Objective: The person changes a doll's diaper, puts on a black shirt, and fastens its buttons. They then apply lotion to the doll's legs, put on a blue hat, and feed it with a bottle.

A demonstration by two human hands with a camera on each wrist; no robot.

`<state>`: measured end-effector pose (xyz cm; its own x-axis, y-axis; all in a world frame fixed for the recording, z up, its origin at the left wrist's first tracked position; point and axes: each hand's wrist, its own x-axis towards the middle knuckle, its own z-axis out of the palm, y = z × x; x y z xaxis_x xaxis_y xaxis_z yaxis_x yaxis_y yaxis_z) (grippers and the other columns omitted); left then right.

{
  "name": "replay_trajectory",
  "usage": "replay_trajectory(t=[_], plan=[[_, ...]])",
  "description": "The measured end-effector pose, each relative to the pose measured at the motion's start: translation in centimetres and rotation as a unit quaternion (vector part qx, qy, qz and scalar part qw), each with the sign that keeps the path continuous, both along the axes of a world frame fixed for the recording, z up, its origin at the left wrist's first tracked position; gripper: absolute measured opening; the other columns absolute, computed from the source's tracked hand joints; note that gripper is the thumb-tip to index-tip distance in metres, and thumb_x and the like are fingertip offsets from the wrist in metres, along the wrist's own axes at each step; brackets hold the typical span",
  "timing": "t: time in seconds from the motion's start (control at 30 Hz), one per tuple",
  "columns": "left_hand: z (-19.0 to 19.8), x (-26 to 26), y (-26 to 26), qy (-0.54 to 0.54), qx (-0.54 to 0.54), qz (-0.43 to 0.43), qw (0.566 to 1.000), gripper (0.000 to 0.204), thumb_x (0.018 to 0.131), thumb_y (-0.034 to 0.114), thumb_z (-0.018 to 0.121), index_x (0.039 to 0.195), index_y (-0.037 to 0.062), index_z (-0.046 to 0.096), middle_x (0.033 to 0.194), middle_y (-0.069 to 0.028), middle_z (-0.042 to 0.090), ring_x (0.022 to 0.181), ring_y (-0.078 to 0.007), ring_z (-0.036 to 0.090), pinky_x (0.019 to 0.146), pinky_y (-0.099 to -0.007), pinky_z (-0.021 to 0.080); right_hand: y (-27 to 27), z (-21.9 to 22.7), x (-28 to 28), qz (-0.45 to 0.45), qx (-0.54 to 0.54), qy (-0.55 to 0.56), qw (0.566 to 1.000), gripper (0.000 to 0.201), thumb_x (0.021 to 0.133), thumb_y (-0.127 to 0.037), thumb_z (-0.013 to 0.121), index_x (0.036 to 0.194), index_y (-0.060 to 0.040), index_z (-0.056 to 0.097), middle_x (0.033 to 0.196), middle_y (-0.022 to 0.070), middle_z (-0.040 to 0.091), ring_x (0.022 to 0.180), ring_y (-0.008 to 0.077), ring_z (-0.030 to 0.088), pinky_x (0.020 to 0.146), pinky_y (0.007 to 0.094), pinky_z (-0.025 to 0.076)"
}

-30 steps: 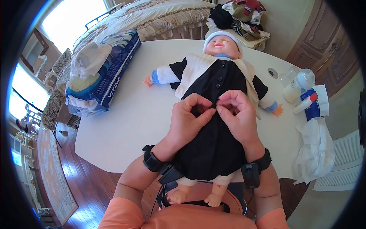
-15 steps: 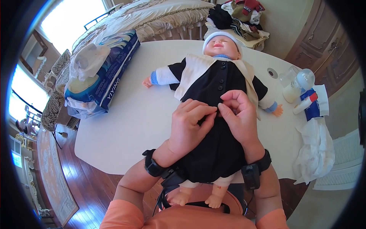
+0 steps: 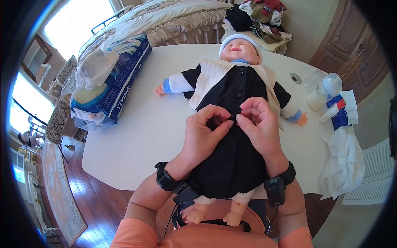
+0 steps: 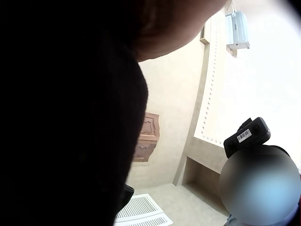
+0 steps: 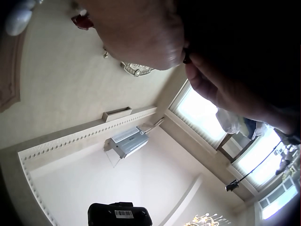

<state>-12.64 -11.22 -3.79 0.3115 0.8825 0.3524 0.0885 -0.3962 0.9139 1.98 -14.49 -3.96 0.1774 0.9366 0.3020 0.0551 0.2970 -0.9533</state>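
A baby doll (image 3: 236,50) with a pale cap lies face up, dressed in a black button-front garment (image 3: 227,165) with cream lapels. Several dark buttons (image 3: 239,88) run down its front. At the doll's belly, my left hand (image 3: 202,131) pinches the front edge of the cloth between thumb and curled index finger. Close against it, the thumb and index finger of my right hand (image 3: 261,130) pinch the same spot. The right wrist view has a small dark bit (image 5: 186,56) between the fingertips. Black cloth (image 4: 70,117) fills much of the left wrist view.
The doll lies on a white table (image 3: 136,144), its feet over the near edge. On the left stands an opened blue diaper pack (image 3: 120,82). A baby bottle (image 3: 324,93), a red-capped tube (image 3: 332,111) and a crumpled white plastic bag (image 3: 343,161) are on the right.
My left index finger first straightened over the front of the garment, then bent back, with the thumb lower beside it. My right hand stays nearly in place. The doll has not moved.
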Motion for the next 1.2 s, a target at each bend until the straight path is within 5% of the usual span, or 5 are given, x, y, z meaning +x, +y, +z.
replay_trajectory(t=[0.7, 0.8, 0.9, 1.0, 1.2], plan=[[-0.2, -0.5, 0.8, -0.053, -0.116, -0.082, 0.989, 0.017, 0.082, 0.015, 0.058, 0.083, -0.0016, 0.056, 0.068, 0.0029, 0.052, 0.063, -0.002, 0.041, 0.054, -0.0171, 0.035, -0.2, 0.3, -0.7, -0.048, 0.043, -0.116, 0.991, 0.024, 0.069, 0.002, 0.062, 0.091, -0.0036, 0.052, 0.07, 0.0001, 0.054, 0.061, 0.0056, 0.051, 0.052, 0.0177, 0.039], [0.8, -0.5, 0.3, -0.006, -0.061, -0.091, 0.994, 0.022, 0.077, 0.018, 0.064, 0.082, -0.0013, 0.054, 0.067, -0.0002, 0.052, 0.06, -0.0076, 0.046, 0.056, -0.0213, 0.04, 0.0, 0.0, -0.5, -0.038, 0.034, -0.072, 0.996, 0.022, 0.073, 0.0, 0.06, 0.093, -0.0026, 0.052, 0.072, 0.0012, 0.055, 0.063, 0.0055, 0.052, 0.054, 0.0172, 0.04], [1.2, 0.0, -0.4, 0.098, 0.155, -0.005, 0.983, 0.025, 0.071, 0.017, 0.068, 0.081, -0.0013, 0.053, 0.067, -0.0048, 0.053, 0.059, -0.0176, 0.051, 0.06, -0.028, 0.044, -0.1, 0.2, -0.4, 0.005, 0.009, 0.006, 1.0, 0.02, 0.076, -0.002, 0.058, 0.095, -0.0012, 0.051, 0.073, 0.0028, 0.057, 0.064, 0.0055, 0.053, 0.055, 0.0167, 0.041], [1.2, -0.4, -0.4, 0.147, 0.176, 0.025, 0.973, 0.02, 0.068, 0.012, 0.065, 0.079, -0.001, 0.054, 0.068, -0.0078, 0.054, 0.062, -0.0255, 0.053, 0.062, -0.0335, 0.046, -0.1, 0.2, -0.5, 0.011, 0.022, 0.017, 1.0, 0.019, 0.078, -0.002, 0.055, 0.097, -0.0002, 0.049, 0.072, 0.0043, 0.058, 0.062, 0.0056, 0.053, 0.056, 0.0168, 0.041], [0.9, -2.0, 1.3, 0.084, -0.055, -0.074, 0.992, 0.017, 0.075, 0.01, 0.055, 0.086, -0.0029, 0.058, 0.07, -0.0073, 0.059, 0.06, -0.0061, 0.048, 0.055, -0.0205, 0.04, 0.0, -0.4, 0.2, -0.003, 0.059, -0.061, 0.996, 0.01, 0.071, 0.005, 0.052, 0.079, 0.0004, 0.055, 0.072, 0.0044, 0.058, 0.06, 0.005, 0.052, 0.054, 0.0169, 0.041]])
